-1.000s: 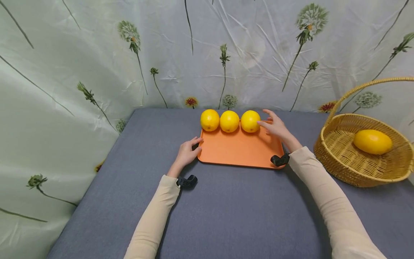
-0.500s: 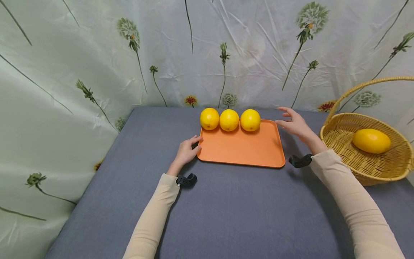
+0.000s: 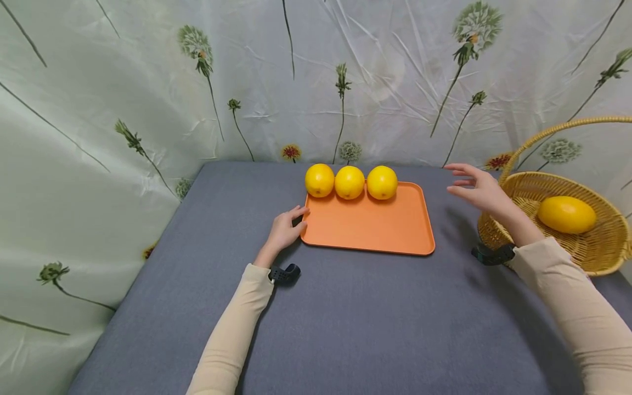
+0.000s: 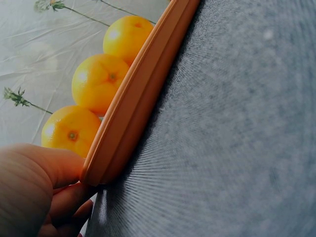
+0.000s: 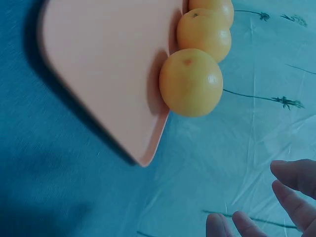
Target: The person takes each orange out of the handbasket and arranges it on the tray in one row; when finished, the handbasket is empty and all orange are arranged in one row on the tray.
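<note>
Three oranges (image 3: pixel 349 182) sit in a row along the far edge of an orange tray (image 3: pixel 375 225). At the tray's left edge, my left hand (image 3: pixel 282 232) grips the rim between thumb and fingers; the left wrist view shows the thumb against the tray's end and the other fingers partly hidden below. My right hand (image 3: pixel 481 192) hovers right of the tray, in front of the basket's left rim, fingers spread and loosely bent around nothing. In the right wrist view its fingertips (image 5: pixel 291 197) are well apart from the nearest orange (image 5: pixel 191 83).
A wicker basket (image 3: pixel 498 236) with a tall arched handle (image 3: pixel 558 129) stands at the right, partly behind the right arm. Inside lies an oval yellow-orange fruit (image 3: pixel 566 214). Grey cloth (image 3: pixel 355 318) covers the table, and a flower-printed curtain (image 3: pixel 276 66) hangs right behind it.
My right hand has moved away from the rightmost orange, rightward past the tray to beside the basket. The left hand, tray and oranges stay put.
</note>
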Demonstrator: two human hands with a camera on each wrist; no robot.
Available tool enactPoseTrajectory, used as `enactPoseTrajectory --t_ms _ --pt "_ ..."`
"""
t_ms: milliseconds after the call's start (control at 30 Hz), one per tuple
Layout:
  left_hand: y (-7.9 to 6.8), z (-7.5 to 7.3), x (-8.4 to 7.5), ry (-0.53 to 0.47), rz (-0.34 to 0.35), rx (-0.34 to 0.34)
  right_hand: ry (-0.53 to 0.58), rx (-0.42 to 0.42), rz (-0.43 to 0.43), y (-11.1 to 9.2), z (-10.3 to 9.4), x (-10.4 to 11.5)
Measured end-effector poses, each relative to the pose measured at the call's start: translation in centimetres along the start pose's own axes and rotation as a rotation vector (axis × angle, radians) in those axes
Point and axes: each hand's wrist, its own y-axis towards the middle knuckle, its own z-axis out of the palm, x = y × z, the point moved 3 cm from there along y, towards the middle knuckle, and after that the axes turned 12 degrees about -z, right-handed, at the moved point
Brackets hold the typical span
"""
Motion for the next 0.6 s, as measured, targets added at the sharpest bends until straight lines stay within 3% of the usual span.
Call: enactPoseTrajectory --t_ms 400,600 --pt "0.0 0.0 0.0 -0.014 -0.006 0.001 -0.001 -0.173 -0.064 -4.3 -3.6 -2.2" --pt "0.0 0.1 0.1 -0.004 0.013 -0.008 -0.018 -0.212 -0.032 -6.0 -5.5 -3.5"
